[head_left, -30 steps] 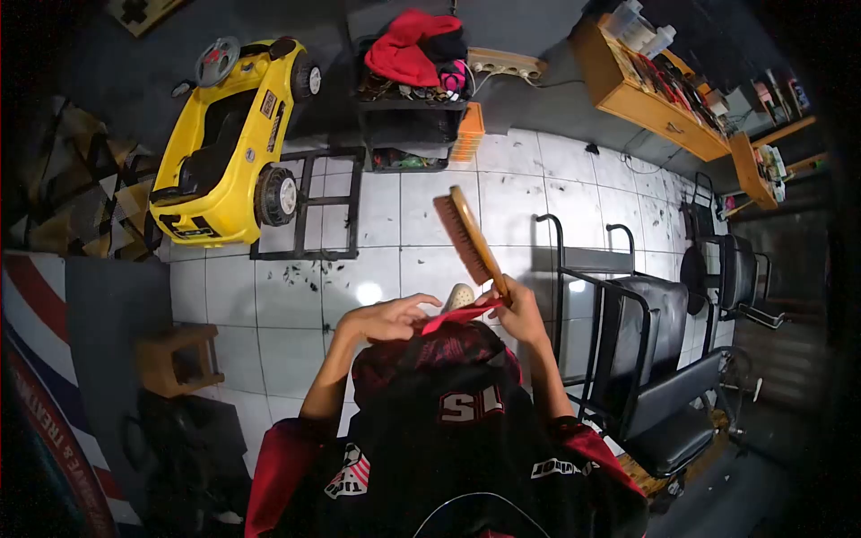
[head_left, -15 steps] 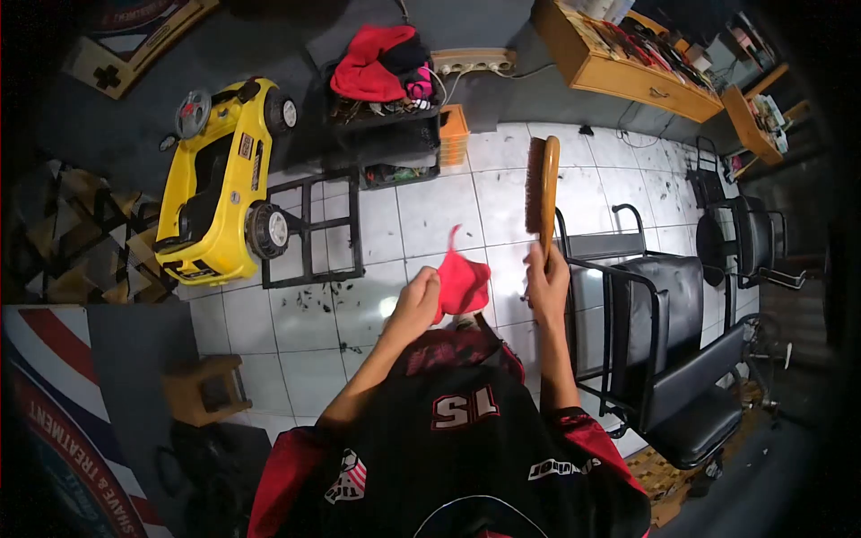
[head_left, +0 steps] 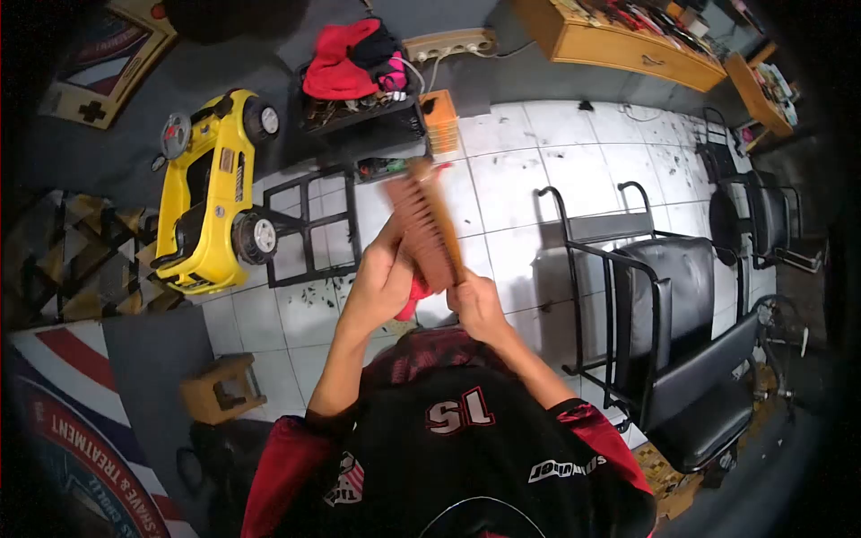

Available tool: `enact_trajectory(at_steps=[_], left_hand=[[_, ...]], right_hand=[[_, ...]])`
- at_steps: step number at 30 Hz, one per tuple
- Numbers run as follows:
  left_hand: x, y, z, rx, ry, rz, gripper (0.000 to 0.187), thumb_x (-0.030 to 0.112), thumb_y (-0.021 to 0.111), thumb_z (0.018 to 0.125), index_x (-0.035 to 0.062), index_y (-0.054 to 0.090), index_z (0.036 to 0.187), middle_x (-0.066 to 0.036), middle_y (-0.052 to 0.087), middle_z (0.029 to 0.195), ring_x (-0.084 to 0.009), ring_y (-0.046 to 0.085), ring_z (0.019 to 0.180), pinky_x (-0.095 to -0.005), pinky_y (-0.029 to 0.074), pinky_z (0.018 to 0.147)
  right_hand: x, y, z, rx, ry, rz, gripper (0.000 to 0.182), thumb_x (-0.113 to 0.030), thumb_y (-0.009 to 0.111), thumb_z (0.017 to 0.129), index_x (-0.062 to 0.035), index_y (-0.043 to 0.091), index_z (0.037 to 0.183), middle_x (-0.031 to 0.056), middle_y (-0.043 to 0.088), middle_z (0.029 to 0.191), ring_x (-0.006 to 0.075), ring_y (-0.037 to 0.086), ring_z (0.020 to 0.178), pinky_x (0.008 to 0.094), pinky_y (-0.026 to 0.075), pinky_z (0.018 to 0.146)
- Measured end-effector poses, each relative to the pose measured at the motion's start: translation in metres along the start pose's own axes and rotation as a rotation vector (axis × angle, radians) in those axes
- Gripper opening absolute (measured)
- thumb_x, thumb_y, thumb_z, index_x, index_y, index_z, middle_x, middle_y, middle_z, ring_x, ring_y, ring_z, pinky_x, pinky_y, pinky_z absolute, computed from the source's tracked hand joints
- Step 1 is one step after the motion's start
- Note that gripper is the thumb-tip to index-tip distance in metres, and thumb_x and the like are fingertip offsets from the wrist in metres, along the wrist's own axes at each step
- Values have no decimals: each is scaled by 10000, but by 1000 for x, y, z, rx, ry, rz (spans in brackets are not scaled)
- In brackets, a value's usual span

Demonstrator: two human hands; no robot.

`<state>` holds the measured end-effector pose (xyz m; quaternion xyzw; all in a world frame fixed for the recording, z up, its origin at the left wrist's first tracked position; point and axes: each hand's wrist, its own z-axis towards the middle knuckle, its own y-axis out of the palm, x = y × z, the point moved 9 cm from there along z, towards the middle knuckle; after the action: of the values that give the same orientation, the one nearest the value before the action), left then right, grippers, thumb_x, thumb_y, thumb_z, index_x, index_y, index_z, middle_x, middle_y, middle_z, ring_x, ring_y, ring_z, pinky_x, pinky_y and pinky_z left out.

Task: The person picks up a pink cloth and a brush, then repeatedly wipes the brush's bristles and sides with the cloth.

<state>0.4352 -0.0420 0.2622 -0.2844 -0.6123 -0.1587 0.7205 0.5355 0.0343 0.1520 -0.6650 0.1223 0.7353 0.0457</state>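
A wooden brush (head_left: 430, 229) with brown bristles is raised in front of my body, slightly blurred. My right hand (head_left: 479, 308) is closed round the lower end of its handle. Behind the bristles, on the left side, my left hand (head_left: 381, 276) grips a red cloth (head_left: 412, 300). Most of the cloth is hidden by the brush and the fingers; a small red bit shows near the brush's top end.
A yellow toy car (head_left: 206, 193) and a black metal frame (head_left: 314, 224) are at the left. Black chairs (head_left: 668, 287) stand at the right. Near the wall are a dark rack (head_left: 368, 134) and an orange basket (head_left: 441, 121). Dark hair clippings lie on tiles.
The brush has moved left and tilted, and is now in front of the red cloth. My right hand came across to the left; my left hand is a little higher and further left.
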Motion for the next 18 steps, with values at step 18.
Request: enact_trajectory(at_steps=[18], left_hand=[[21, -24, -15, 346, -127, -13, 175, 159, 415, 945, 15, 511, 918, 15, 487, 769, -52, 429, 701, -192, 371, 642]], right_hand=[[106, -79, -22, 71, 561, -5, 472, -376, 300, 962, -3, 538, 798, 74, 536, 561, 151, 495, 454, 279, 388, 444]])
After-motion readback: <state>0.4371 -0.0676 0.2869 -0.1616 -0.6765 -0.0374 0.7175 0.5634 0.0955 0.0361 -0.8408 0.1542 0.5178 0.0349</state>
